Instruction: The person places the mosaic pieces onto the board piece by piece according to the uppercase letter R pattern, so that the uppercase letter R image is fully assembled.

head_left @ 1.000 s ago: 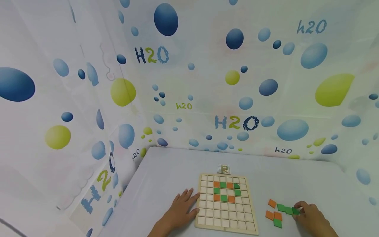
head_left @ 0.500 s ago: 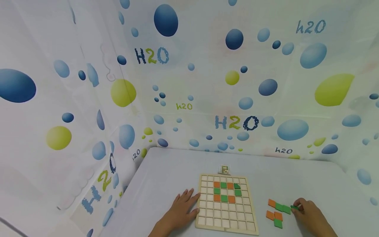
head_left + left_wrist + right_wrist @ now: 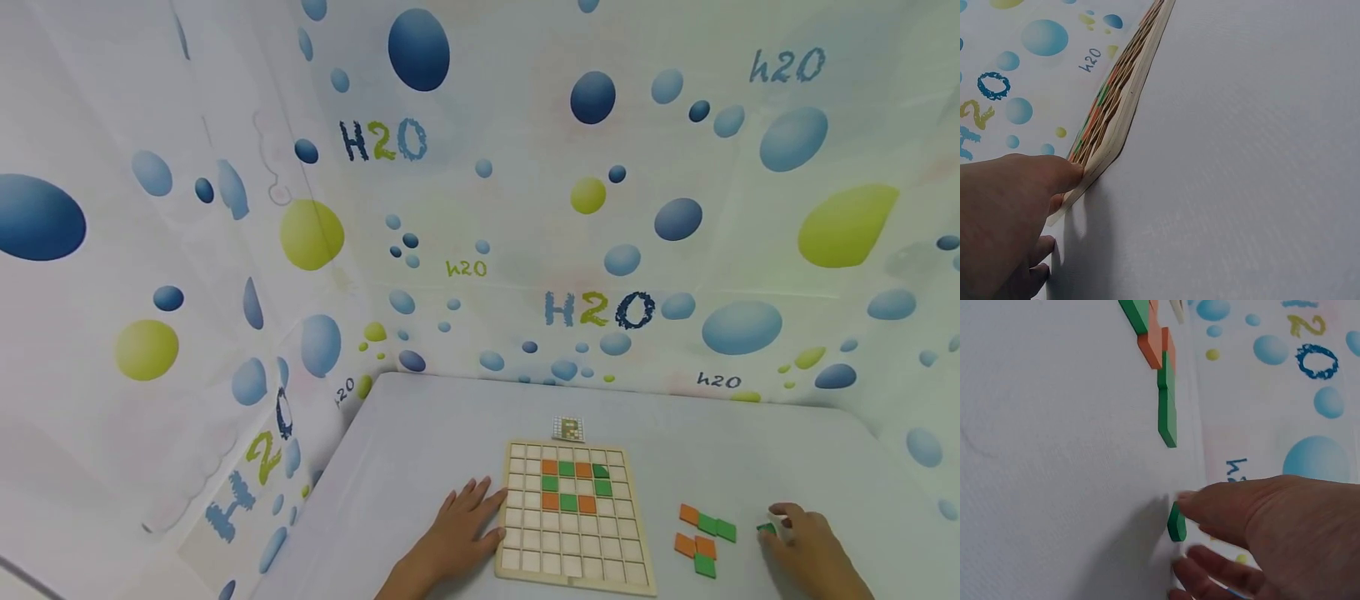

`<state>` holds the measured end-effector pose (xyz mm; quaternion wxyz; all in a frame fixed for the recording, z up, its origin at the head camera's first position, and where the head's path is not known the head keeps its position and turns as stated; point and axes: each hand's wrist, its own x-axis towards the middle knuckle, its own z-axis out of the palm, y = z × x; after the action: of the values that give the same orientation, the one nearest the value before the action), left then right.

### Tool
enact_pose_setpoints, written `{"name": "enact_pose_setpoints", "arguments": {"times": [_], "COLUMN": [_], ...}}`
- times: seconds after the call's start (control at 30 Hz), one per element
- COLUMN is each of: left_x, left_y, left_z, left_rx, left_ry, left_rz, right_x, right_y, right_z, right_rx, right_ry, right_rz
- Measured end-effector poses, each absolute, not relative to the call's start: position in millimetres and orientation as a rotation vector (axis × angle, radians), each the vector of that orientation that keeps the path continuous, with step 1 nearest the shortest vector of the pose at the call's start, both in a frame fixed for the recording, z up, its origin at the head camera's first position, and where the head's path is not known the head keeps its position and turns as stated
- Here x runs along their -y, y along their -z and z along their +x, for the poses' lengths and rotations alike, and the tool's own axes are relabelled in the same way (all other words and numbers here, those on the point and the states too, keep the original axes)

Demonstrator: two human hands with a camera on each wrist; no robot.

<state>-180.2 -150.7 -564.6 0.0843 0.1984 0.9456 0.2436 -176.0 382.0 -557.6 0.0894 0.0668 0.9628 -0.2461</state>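
Note:
In the head view my left hand (image 3: 463, 533) rests beside the wooden grid board (image 3: 555, 537), fingers spread. Its thumb touches the board's edge in the left wrist view. Orange and green tiles form a ring in the upper part of the grid. My right hand (image 3: 808, 546) is low over the table at the right. Its thumb and index finger stand apart around a small green tile (image 3: 1177, 524) with a curved corner. The thumb tip touches or nearly touches this tile; the other fingers are off it.
Loose orange tiles (image 3: 684, 544) and green tiles (image 3: 726, 530) lie between the board and my right hand. A small pattern card (image 3: 568, 429) lies just behind the board. The white table (image 3: 435, 425) meets a curtain printed with bubbles (image 3: 525, 208) at the back and left.
My right hand has slid the pinched green tile rightward, away from the loose tiles, and its fingers have parted. The neighbouring green tiles shifted slightly left. My left hand stayed put.

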Motion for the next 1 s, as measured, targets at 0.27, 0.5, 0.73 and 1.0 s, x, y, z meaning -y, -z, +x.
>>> {"name": "enact_pose_setpoints", "arguments": {"times": [0.27,0.5,0.73,1.0], "left_x": [150.7,151.4,150.7,149.9], "left_y": [561.5,561.6,563.7,564.1], "left_z": [-179.4,-180.0,-180.6,-180.2], "left_rx": [-2.814,-2.796,-2.801,-2.825], "left_ry": [-0.729,-0.766,-0.763,-0.738], "left_rz": [0.589,0.612,0.613,0.606], "right_x": [-379.0,-379.1,-382.3,-377.8], "right_y": [564.1,560.5,558.1,563.1], "right_z": [-178.4,-176.6,-174.8,-178.2], "right_rx": [-2.820,-2.770,-2.824,-2.908], "right_ry": [0.795,0.788,0.707,0.694], "right_rz": [0.103,0.128,0.124,0.099]}}
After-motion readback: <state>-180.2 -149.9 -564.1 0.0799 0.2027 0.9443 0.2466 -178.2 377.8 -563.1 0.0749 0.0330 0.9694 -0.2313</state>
